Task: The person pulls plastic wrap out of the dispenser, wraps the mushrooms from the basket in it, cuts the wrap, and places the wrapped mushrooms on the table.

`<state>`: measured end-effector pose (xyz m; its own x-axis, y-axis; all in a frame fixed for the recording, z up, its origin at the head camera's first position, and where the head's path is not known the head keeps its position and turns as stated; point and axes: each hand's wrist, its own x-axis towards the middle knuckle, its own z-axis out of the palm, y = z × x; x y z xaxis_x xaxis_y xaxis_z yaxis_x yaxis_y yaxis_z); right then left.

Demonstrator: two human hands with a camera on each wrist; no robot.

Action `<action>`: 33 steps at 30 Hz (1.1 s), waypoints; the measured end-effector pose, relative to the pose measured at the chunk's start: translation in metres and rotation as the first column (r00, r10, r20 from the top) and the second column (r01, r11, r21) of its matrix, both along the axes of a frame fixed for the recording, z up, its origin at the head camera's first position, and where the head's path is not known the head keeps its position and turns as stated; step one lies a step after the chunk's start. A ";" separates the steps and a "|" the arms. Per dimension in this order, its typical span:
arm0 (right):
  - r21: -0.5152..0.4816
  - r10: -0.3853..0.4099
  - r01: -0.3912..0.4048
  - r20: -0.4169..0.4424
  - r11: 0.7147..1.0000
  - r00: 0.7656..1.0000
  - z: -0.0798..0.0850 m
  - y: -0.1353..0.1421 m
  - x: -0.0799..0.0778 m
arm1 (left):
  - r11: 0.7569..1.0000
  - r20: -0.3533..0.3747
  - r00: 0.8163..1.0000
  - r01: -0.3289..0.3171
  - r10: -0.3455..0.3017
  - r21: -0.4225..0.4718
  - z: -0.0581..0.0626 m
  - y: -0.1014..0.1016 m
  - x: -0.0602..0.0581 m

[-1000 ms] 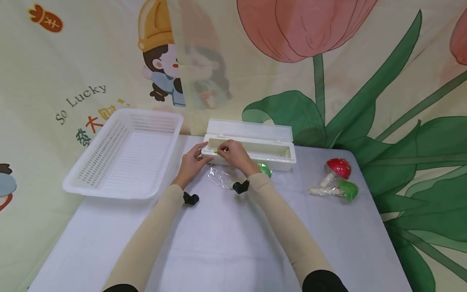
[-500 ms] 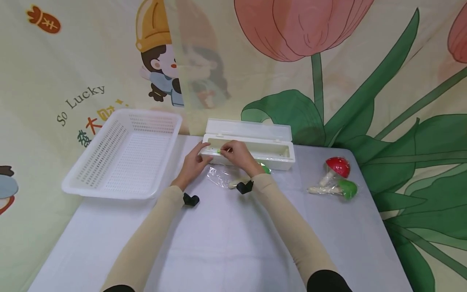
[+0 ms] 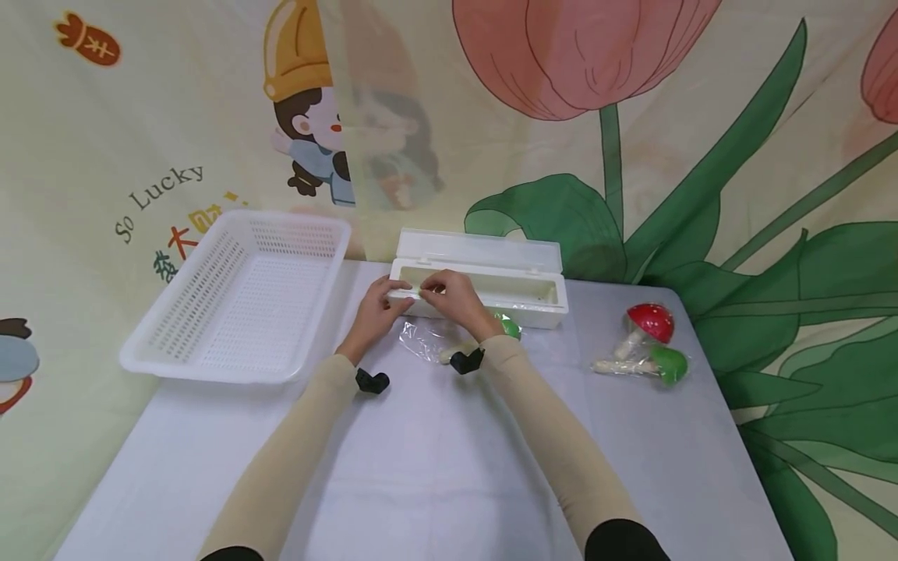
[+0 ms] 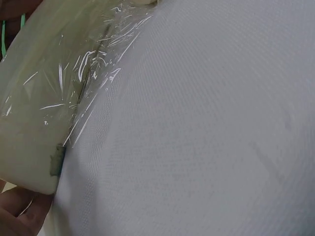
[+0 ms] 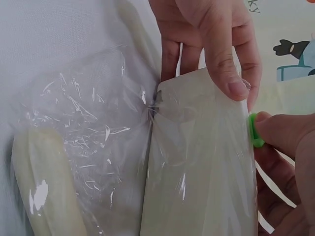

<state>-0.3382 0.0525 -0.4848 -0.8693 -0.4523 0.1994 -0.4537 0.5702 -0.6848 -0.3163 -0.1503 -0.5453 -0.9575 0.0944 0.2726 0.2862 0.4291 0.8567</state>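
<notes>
A long white cling film box (image 3: 543, 315) stands at the back middle of the table, its lid (image 3: 491, 249) tilted back. My left hand (image 3: 375, 318) grips the box's left end, thumb on the front edge. With thumb and fingertips my right hand (image 3: 457, 300) pinches a small green slider (image 5: 256, 130) at the box's edge, near the left thumb. Clear film (image 3: 421, 340) hangs from the front onto the table. By the film lies a toy mushroom with a green cap (image 3: 509, 327) and a pale stem (image 5: 47, 182), partly hidden by my right wrist.
A white perforated basket (image 3: 305, 343) stands at the left. Two more toy mushrooms lie at the right, one with a red cap (image 3: 651, 321), one green-capped (image 3: 669, 365) and film-wrapped. A printed cloth (image 3: 407, 93) hangs behind the table.
My right hand shifts slightly right along the box's front edge, then a little back left. The left thumb and fingers settle farther over the front edge at the left end.
</notes>
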 end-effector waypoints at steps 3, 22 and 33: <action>-0.010 -0.005 0.005 0.013 1.000 1.000 -0.001 0.002 0.000 | 1.000 0.028 1.000 0.008 -0.008 0.016 -0.001 0.000 0.001; 0.036 0.014 -0.018 0.108 0.999 0.994 0.006 0.032 -0.008 | 0.998 0.044 0.998 0.051 -0.053 0.039 -0.002 0.005 -0.001; 0.046 -0.005 -0.002 0.169 0.999 0.986 0.012 0.057 -0.007 | 0.999 0.081 0.996 0.032 -0.035 0.034 -0.003 -0.003 0.000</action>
